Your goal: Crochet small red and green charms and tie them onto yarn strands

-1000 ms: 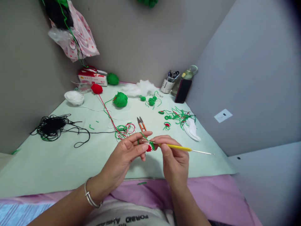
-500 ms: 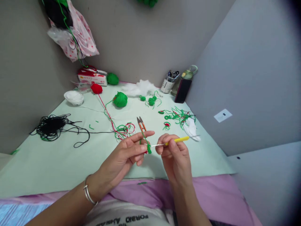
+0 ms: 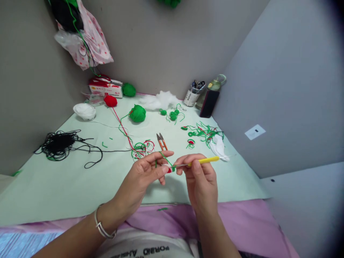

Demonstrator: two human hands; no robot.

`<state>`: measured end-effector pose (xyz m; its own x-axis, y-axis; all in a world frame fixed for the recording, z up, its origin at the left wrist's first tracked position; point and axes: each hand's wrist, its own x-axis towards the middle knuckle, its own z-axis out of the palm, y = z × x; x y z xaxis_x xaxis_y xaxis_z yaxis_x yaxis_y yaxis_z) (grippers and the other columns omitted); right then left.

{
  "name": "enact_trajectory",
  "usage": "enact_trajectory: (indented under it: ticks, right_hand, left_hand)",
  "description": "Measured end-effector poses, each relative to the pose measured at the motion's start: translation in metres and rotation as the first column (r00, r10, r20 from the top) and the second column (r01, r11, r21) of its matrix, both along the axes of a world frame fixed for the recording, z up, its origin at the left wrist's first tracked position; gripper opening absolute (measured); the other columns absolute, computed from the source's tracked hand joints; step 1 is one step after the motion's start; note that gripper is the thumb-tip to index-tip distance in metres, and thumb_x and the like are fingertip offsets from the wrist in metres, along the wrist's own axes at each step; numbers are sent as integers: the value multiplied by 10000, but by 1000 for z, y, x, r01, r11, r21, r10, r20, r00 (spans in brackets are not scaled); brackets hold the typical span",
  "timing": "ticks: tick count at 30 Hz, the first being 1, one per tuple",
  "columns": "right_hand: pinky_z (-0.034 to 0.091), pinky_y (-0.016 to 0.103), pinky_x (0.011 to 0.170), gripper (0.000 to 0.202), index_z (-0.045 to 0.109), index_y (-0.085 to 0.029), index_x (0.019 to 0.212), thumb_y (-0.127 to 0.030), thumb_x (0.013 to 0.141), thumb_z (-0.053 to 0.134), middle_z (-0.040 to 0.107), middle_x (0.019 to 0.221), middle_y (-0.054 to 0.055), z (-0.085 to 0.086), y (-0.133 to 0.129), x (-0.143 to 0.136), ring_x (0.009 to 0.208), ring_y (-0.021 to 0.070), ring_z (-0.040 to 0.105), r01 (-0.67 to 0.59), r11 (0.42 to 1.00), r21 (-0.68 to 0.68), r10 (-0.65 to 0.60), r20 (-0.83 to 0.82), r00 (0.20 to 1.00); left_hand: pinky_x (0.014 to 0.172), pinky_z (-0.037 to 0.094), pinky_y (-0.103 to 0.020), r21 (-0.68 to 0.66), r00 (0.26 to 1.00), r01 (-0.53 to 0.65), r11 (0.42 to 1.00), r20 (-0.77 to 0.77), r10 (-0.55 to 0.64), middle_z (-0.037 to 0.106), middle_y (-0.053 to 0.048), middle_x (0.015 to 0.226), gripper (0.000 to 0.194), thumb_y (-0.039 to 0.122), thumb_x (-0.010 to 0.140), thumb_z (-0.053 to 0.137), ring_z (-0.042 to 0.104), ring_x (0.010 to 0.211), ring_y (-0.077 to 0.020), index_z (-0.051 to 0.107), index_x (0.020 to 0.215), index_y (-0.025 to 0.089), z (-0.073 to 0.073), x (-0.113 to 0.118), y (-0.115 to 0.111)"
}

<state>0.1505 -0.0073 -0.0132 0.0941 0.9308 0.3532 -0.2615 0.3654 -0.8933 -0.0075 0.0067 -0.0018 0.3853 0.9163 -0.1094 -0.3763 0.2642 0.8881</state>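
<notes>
My left hand (image 3: 146,173) pinches a small crochet piece (image 3: 170,169) in red, green and white between thumb and fingers. Green yarn (image 3: 166,158) runs over its raised index finger down to the piece. In my right hand (image 3: 200,177) is a crochet hook (image 3: 205,160) with a yellow handle, held like a pen. The hook's thin metal shaft points left and its tip meets the green edge of the piece; the exact stitch is too small to make out. Just beyond my left hand lie orange-handled thread snips (image 3: 162,141) and a tangle of yarn scraps (image 3: 139,151).
A black yarn heap (image 3: 57,144) lies at left. Behind are white yarn (image 3: 84,111), a red ball (image 3: 110,101), a green ball (image 3: 137,113) and white stuffing (image 3: 161,100). At right are green yarn pieces (image 3: 205,132), a pen cup (image 3: 191,95) and a phone (image 3: 209,104).
The crochet piece has turned, showing more red and white. The hook now lies flatter and has shifted slightly right, with its far metal end showing. The left hand has tilted slightly.
</notes>
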Motion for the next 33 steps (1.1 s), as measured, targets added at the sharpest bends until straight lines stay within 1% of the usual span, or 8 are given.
enact_trajectory:
  ticks: [6,11,14,17,21,24,29,33]
  right_hand:
    - [529,308,699,234,655,-213,986,-160,991,428,686,925,47,4,-11,0,759,144,650,119,976,184,-171,297,939]
    - [536,335,778,300,636,-225,1114,-50,918,491,679,986,67,-2,-16,-2,931,183,646,80,877,473,-386,596,704]
    - [540,340,780,344,657,-249,1161,-66,885,563,665,1051,86,-8,-15,-2,965,199,638,89,798,597,-535,632,561]
    - [535,347,736,291,681,-252,1095,-87,911,527,678,979,69,-7,-12,-2,887,192,641,193,835,515,-487,529,695]
    - [498,298,607,229,689,-228,933,-139,957,479,654,830,34,1,-5,-4,704,148,598,204,950,234,-264,259,929]
    - [517,324,696,214,707,-235,953,-130,940,520,680,891,43,3,-3,-6,835,175,633,174,950,261,-257,329,908]
    - [532,349,744,337,693,-291,1132,-84,899,561,687,1000,61,-7,-10,-9,907,198,649,183,875,448,-425,530,734]
    - [523,355,736,328,706,-294,1110,-89,896,566,683,992,63,-7,-11,-6,894,203,638,213,868,449,-446,514,733]
  left_hand:
    - [667,445,-201,73,996,-54,996,-62,59,561,20,835,327,258,835,700,515,651,-64,697,1162,265,-2,0,-1]
    - [640,450,-177,91,989,-123,988,-64,129,557,21,816,376,245,816,724,513,686,-73,673,1188,262,-4,4,-3]
    - [548,419,-165,-34,997,-47,998,52,49,543,26,806,449,245,813,727,449,586,-45,634,1252,256,-3,5,-2]
    - [453,331,-136,-182,983,67,981,180,-33,444,55,681,411,235,820,718,306,490,-14,657,1224,196,-1,3,1]
    - [417,283,-120,-182,980,36,983,200,2,404,70,646,403,213,804,733,272,462,-1,669,1202,188,3,2,2]
    - [418,327,-138,-128,988,29,991,152,-9,476,56,705,428,240,791,749,312,447,1,663,1210,219,4,5,-1]
    - [442,362,-146,-105,991,-50,993,117,62,502,45,743,442,257,769,768,371,477,-11,674,1201,229,-1,10,-2]
    - [413,278,-125,-231,968,89,969,248,-30,355,79,608,388,229,791,746,232,456,-10,695,1174,187,-5,6,5]
